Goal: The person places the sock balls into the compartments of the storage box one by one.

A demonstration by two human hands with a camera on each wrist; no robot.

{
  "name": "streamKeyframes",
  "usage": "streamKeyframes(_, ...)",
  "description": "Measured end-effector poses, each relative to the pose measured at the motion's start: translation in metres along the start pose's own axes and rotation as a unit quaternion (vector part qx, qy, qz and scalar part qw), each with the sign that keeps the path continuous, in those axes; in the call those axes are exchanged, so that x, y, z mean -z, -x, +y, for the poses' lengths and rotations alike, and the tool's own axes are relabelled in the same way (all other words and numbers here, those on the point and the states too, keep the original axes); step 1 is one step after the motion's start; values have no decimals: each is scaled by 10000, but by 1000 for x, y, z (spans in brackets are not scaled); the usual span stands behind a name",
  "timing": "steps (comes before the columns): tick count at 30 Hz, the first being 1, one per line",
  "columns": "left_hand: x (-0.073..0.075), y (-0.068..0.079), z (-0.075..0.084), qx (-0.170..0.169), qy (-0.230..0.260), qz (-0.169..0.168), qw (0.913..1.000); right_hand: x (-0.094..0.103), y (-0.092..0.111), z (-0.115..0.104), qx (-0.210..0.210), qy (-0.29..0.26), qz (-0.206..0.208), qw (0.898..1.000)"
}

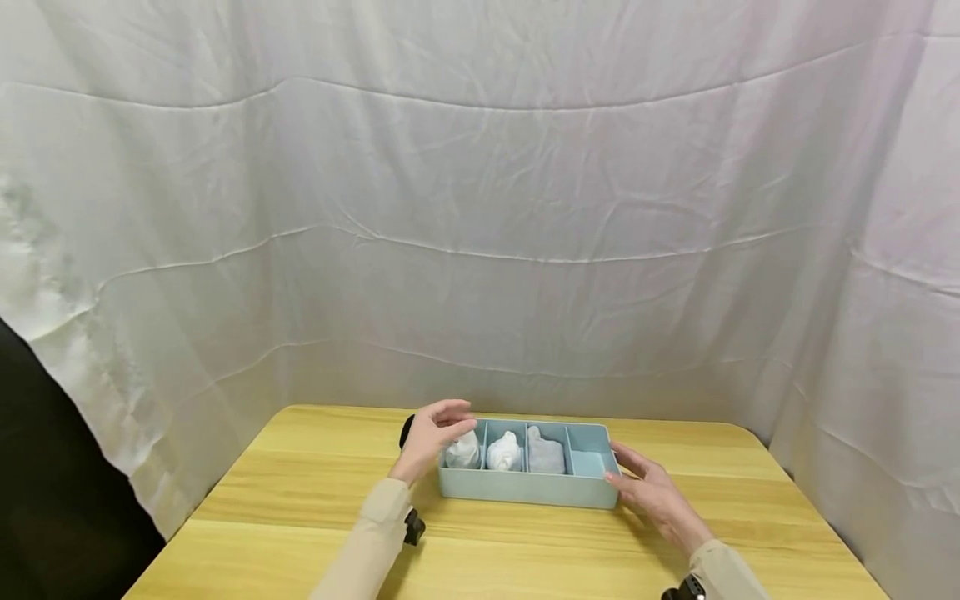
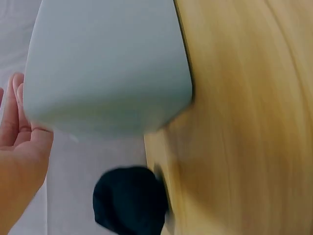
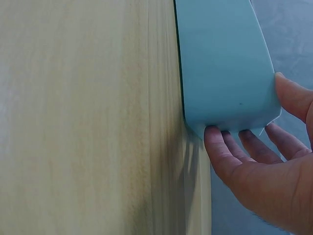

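Note:
A light blue box (image 1: 528,490) with several compartments stands on the table. My left hand (image 1: 438,429) is over its left end, fingers loosely bent with nothing held in them, and it partly covers a balled white cloth (image 1: 463,452) in the leftmost compartment. Beside that, the second compartment holds another white cloth bundle (image 1: 505,452), and the third a folded grey cloth (image 1: 546,454). The rightmost compartment has nothing in it. My right hand (image 1: 652,492) grips the box's right end, thumb at the top rim and fingers against the end wall, as the right wrist view shows.
A black bundle (image 2: 129,200) lies on the table just left of the box, mostly hidden behind my left hand in the head view. The wooden table (image 1: 300,492) has rounded far corners. Pale curtains (image 1: 525,208) hang around its back and sides.

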State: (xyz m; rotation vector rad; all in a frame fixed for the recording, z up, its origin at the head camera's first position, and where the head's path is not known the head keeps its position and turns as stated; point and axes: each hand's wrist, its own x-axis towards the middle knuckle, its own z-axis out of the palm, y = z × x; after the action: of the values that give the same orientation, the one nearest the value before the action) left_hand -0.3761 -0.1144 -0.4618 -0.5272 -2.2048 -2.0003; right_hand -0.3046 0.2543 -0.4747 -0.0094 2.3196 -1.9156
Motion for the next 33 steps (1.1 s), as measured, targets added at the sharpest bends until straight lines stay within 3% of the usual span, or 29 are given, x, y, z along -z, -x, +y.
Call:
streamKeyframes(7, 21, -2, -1, 64, 52, 35, 10000, 2, -1, 0, 64, 13, -62, 10000)
streamKeyframes(14, 42, -4, -3, 293, 116, 583, 9978, 1, -2, 2, 116, 14, -115, 9999)
streamKeyframes(25, 64, -7, -11, 469, -455, 1045, 9924, 2, -2, 0, 112, 38, -130, 9998)
streamKeyframes(33, 76, -9, -29, 849, -766, 963, 9888, 2, -1, -1, 14, -7, -106, 9999)
